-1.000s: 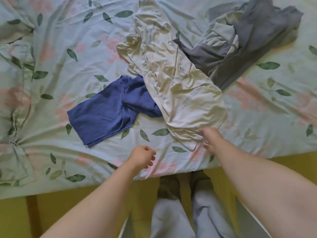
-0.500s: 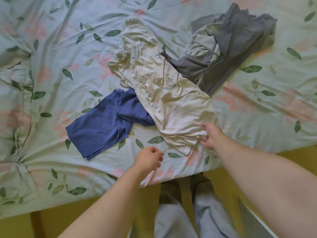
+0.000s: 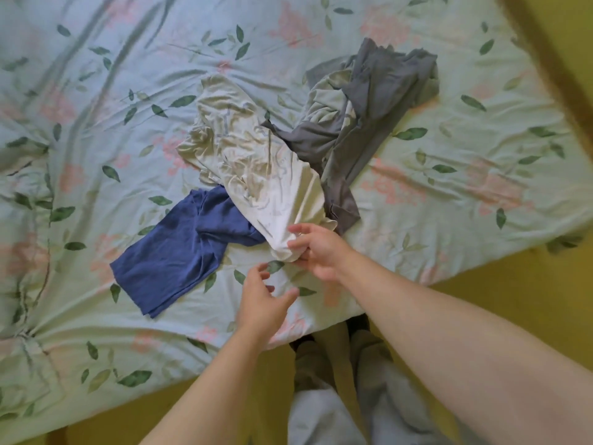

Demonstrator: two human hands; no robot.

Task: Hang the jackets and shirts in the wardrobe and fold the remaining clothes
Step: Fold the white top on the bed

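Right grip [image 3: 316,252] pinches the near hem of a crumpled white fabric shirt [image 3: 256,168], which lies in the middle of a bed covered with a pale green leaf-and-flower sheet [image 3: 96,91]. Left grip [image 3: 266,300] hovers just beside it over the sheet, fingers loose and spread, holding nothing. A blue knit garment [image 3: 173,255] lies partly under the shirt's left side, while a rumpled grey garment [image 3: 369,123] touches its right side.

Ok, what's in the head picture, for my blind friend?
The right hand pinches the near end of a cream shirt on a flowery bedsheet; the left hand hovers open nearby. A blue garment and grey clothes touch the shirt.
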